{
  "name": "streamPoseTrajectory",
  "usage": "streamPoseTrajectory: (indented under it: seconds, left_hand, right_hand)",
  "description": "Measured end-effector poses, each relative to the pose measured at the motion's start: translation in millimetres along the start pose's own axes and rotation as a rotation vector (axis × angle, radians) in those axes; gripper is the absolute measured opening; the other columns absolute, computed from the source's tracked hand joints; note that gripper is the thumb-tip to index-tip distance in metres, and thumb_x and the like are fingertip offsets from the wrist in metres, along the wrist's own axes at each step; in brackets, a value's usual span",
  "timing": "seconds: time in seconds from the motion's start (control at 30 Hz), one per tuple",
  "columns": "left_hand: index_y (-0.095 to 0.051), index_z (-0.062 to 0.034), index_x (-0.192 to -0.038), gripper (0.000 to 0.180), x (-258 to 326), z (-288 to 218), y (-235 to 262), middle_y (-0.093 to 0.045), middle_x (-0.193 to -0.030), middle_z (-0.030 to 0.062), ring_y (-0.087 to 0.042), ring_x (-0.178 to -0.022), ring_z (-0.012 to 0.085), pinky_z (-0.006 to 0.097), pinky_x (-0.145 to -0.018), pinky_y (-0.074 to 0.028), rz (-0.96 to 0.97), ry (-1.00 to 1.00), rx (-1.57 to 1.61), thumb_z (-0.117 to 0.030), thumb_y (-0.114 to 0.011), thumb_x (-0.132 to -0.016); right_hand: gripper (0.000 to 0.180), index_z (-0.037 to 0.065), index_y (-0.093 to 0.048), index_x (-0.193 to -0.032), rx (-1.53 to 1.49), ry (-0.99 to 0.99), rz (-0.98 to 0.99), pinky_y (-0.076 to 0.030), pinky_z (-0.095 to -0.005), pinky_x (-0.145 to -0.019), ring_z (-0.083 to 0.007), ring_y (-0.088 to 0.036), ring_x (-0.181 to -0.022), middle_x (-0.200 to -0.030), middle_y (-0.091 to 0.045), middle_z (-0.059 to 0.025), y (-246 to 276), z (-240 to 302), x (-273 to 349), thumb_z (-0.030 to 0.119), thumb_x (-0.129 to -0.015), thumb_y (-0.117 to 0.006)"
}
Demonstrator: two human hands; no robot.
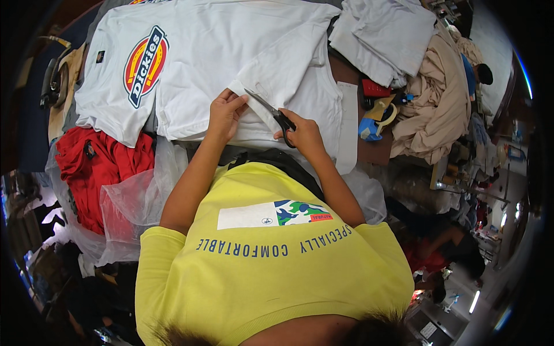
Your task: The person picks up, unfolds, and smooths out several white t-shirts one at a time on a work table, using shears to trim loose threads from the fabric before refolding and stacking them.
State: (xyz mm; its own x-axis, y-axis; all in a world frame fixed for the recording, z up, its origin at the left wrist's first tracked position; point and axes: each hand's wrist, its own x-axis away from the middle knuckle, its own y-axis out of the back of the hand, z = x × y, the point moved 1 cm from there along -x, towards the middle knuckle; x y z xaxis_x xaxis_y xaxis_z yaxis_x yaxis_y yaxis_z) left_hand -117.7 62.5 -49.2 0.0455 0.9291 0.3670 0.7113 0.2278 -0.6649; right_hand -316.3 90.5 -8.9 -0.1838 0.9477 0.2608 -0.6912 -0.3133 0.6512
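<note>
A white T-shirt (202,52) with a colourful printed emblem lies spread over the table in front of me. My left hand (226,115) pinches a hemmed edge of the white cloth between thumb and fingers. In my right hand (301,134) is a pair of scissors (283,122) with black handles, my fingers in the loops. Its metal blades point up and left, lying over the cloth close to my left fingertips. Whether the blades are cutting into anything is too small to tell.
Folded white garments (381,37) lie at the far right, beside a heap of beige cloth (433,98). A tape roll (388,115) and a red box (375,88) stand on the brown tabletop (372,149). Red garments (104,173) in clear plastic (130,202) sit at left. People work at right.
</note>
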Motion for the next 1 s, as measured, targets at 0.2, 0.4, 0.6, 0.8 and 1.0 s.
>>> streamPoseTrajectory:
  seconds: [0.2, 0.4, 0.6, 0.8, 1.0]
  left_hand:
    - [-0.05, 0.0014, -0.116, 0.038, -4, 3, 7, -0.06, -0.104, 0.0067, -0.058, -0.095, 0.0161, 0.029, -0.086, -0.048, -0.017, -0.019, -0.047, 0.007, -0.059, -0.079]
    - [-0.051, 0.0022, -0.115, 0.04, -2, 3, 3, -0.059, -0.104, 0.0072, -0.058, -0.092, 0.0158, 0.029, -0.084, -0.049, -0.025, -0.048, -0.04, 0.007, -0.061, -0.077]
    - [-0.051, 0.0006, -0.116, 0.04, -1, 2, -1, -0.06, -0.103, 0.0055, -0.059, -0.094, 0.0152, 0.029, -0.084, -0.049, -0.007, -0.053, -0.052, 0.007, -0.06, -0.078]
    - [-0.051, -0.0001, -0.116, 0.041, 2, 2, -5, -0.06, -0.104, 0.0054, -0.059, -0.093, 0.0142, 0.028, -0.083, -0.05, 0.001, -0.061, -0.07, 0.007, -0.061, -0.078]
    - [-0.05, 0.0002, -0.117, 0.042, 5, 2, -7, -0.059, -0.105, 0.0061, -0.059, -0.093, 0.0138, 0.028, -0.083, -0.051, 0.027, -0.087, -0.105, 0.006, -0.062, -0.077]
  right_hand:
    - [0.075, 0.011, -0.054, -0.119, 0.147, 0.127, -0.091, -0.044, -0.0325, -0.058, -0.0221, -0.054, -0.061, -0.068, -0.052, -0.0095, -2, 11, -5, 0.036, -0.055, -0.082]
    - [0.075, 0.012, -0.054, -0.12, 0.172, 0.153, -0.107, -0.044, -0.033, -0.059, -0.0235, -0.055, -0.064, -0.071, -0.053, -0.0099, -2, 22, -15, 0.038, -0.054, -0.081]
    - [0.065, 0.01, -0.055, -0.117, 0.035, 0.012, 0.025, -0.046, -0.0352, -0.061, -0.0275, -0.061, -0.071, -0.081, -0.062, -0.0155, 1, 18, -11, 0.033, -0.061, -0.079]
    - [0.071, 0.011, -0.055, -0.118, 0.137, 0.221, -0.196, -0.045, -0.0332, -0.056, -0.0215, -0.057, -0.059, -0.068, -0.058, -0.0106, -8, 14, -13, 0.034, -0.056, -0.081]
    - [0.073, 0.012, -0.056, -0.117, 0.147, 0.241, -0.191, -0.043, -0.0332, -0.054, -0.0219, -0.054, -0.056, -0.063, -0.051, -0.0069, -5, 25, -22, 0.039, -0.053, -0.082]
